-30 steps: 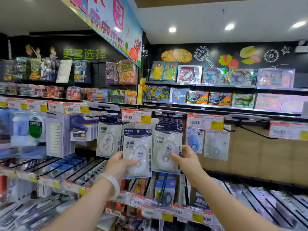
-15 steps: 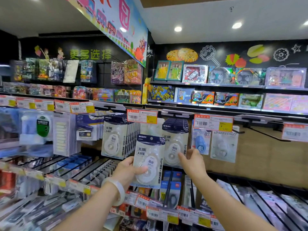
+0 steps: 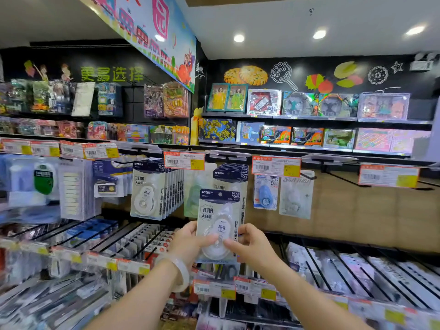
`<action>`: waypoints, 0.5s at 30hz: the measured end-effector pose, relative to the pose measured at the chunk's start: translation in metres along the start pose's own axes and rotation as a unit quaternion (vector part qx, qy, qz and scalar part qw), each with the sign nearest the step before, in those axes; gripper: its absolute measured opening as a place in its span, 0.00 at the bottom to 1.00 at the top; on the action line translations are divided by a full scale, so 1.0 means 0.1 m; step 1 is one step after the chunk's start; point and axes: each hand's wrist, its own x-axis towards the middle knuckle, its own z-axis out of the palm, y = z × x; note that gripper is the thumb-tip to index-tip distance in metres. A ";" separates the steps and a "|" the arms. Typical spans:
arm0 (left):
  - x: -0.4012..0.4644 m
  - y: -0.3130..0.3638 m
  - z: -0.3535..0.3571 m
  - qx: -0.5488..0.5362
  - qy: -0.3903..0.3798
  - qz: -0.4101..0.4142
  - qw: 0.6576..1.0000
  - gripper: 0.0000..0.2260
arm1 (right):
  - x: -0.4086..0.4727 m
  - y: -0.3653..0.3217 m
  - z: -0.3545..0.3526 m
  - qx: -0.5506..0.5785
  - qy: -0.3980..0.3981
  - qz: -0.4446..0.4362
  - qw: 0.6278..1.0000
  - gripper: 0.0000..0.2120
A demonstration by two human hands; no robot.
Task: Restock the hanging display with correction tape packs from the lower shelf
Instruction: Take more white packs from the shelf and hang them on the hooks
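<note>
A correction tape pack point(image 3: 217, 217), white with a dark blue header, is held upright in front of the hanging display. My left hand point(image 3: 188, 241) grips its lower left edge and my right hand point(image 3: 250, 244) grips its lower right edge. Directly behind it a row of the same packs point(image 3: 231, 177) hangs on a hook, and a fuller row point(image 3: 152, 189) hangs one hook to the left. The held pack sits below the hook row and hides its lower part.
Orange and yellow price tags point(image 3: 184, 160) cap the hook ends. Blue and clear tape packs point(image 3: 265, 191) hang to the right, beyond them bare hooks point(image 3: 342, 177) on a wooden back panel. Sloped wire racks point(image 3: 357, 270) of stationery lie below, toy boxes point(image 3: 297, 103) on upper shelves.
The held pack has come down and to the right, away from the left hook rows. My right hand left the hanging row and closed on the pack's right edge.
</note>
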 end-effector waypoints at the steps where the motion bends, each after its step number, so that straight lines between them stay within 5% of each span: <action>1: -0.02 -0.02 0.02 0.023 0.010 0.013 1.000 0.15 | -0.02 0.02 -0.01 -0.006 0.009 -0.003 1.000 0.14; 5: -0.12 -0.05 0.11 0.186 0.070 0.106 0.974 0.13 | -0.09 0.05 -0.08 -0.026 0.048 -0.022 0.998 0.13; 15: -0.08 0.27 0.27 0.219 0.098 0.174 0.955 0.17 | 0.02 -0.19 -0.27 -0.013 0.068 -0.045 0.997 0.16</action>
